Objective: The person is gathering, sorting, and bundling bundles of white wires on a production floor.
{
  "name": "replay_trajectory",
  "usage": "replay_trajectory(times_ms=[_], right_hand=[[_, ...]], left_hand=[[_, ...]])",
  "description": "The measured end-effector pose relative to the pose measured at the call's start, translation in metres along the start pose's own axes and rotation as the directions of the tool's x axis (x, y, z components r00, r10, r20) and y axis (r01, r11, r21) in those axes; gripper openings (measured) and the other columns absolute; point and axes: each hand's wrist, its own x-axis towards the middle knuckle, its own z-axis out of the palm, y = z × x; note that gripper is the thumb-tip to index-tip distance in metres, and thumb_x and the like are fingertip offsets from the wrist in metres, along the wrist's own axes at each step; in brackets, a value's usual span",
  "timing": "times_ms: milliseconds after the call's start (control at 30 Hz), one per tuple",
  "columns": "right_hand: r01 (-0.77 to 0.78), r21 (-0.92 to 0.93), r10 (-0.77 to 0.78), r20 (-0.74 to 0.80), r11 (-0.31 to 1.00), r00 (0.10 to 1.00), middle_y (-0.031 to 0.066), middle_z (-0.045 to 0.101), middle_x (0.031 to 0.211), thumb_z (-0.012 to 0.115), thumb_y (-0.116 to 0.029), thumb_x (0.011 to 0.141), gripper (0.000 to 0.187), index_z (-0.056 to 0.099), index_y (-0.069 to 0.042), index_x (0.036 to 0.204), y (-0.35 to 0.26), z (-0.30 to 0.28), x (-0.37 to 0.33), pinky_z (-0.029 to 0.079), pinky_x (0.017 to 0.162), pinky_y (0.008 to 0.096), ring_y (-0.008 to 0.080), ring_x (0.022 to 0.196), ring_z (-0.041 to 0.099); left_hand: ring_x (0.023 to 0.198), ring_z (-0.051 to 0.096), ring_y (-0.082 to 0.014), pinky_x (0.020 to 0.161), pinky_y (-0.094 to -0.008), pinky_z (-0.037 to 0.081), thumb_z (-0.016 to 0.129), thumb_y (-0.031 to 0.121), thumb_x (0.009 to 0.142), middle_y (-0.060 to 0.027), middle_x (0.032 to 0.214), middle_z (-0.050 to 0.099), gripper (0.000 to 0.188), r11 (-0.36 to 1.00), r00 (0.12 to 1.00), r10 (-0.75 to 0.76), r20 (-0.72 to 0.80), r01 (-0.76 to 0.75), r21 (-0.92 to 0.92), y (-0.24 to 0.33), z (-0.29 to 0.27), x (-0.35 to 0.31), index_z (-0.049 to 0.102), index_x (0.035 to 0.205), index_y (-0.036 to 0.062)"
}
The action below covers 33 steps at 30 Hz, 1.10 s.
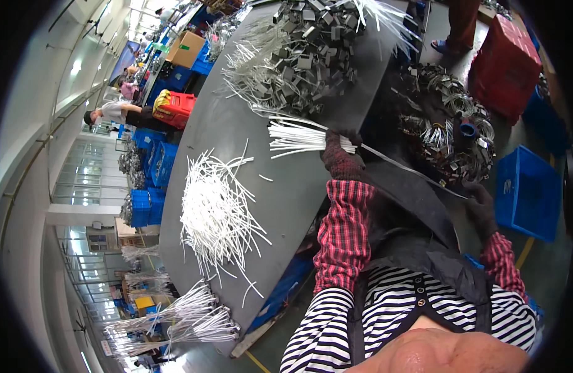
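My left hand (343, 156), in a dark knitted glove, is closed round a bundle of thin white tubes (295, 137) over the table. From beside that fist a long thin pale cable (410, 169) slants down to my right hand (481, 208). That hand, also gloved, has its fingers closed at the cable's far end; the fingertips are small and dark. A loose pile of white tubes (218, 211) lies on the grey table (280, 230) left of my left hand. Beyond it is a heap of cables with grey block-shaped ends (317, 56).
On the right, a mass of coiled cables with connectors (451, 124) lies beside a blue bin (528, 193) and red crates (505, 68). Bundled white strands (199, 320) hang over the table's near left end. Another person (112, 114) stands at far left by blue crates (156, 155).
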Motion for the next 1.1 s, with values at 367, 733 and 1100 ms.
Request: replay_trajectory(times_ms=[367, 733, 1100], right_hand=[[-0.264, -0.179, 0.24, -0.148, 0.948, 0.96, -0.0014, 0.058, 0.079, 0.062, -0.015, 0.082, 0.031, 0.064, -0.007, 0.112, 0.11, -0.125, -0.034, 0.04, 0.049, 0.024, 0.0076, 0.06, 0.05], [-0.392, -0.224, 0.357, -0.181, 0.892, 0.916, -0.0011, 0.059, 0.083, 0.06, -0.013, 0.082, 0.034, 0.063, -0.005, 0.115, 0.084, -0.083, -0.016, 0.043, 0.054, 0.0249, 0.0085, 0.066, 0.052], [0.304, -0.045, -0.251, 0.457, 0.952, 0.853, 0.0132, 0.067, 0.102, 0.059, -0.013, 0.088, 0.06, 0.038, -0.005, 0.143, -0.124, 0.291, 0.073, 0.052, 0.084, 0.0374, 0.0266, 0.097, 0.065]], left_hand=[[0.077, 0.068, -0.023, 0.076, -0.0362, 0.058, 0.064, 0.029, 0.093, -0.0107, 0.087, 0.07, 0.027, 0.981, 0.977, 0.191, -0.094, -0.191, 0.008, 0.049, -0.047, -0.01, 0.067, 0.094, 0.0024], [0.08, 0.066, -0.0198, 0.078, -0.0329, 0.056, 0.053, 0.027, 0.099, -0.0102, 0.087, 0.067, 0.03, 0.962, 0.967, 0.237, -0.092, -0.221, 0.163, 0.063, -0.058, -0.021, 0.063, 0.091, 0.0004], [0.073, 0.064, -0.0161, 0.073, -0.0332, 0.052, 0.049, 0.026, 0.101, -0.0057, 0.087, 0.068, 0.03, 0.571, 0.964, 0.205, 0.167, -0.257, 0.78, 0.014, -0.097, -0.013, 0.071, 0.097, 0.0075]])
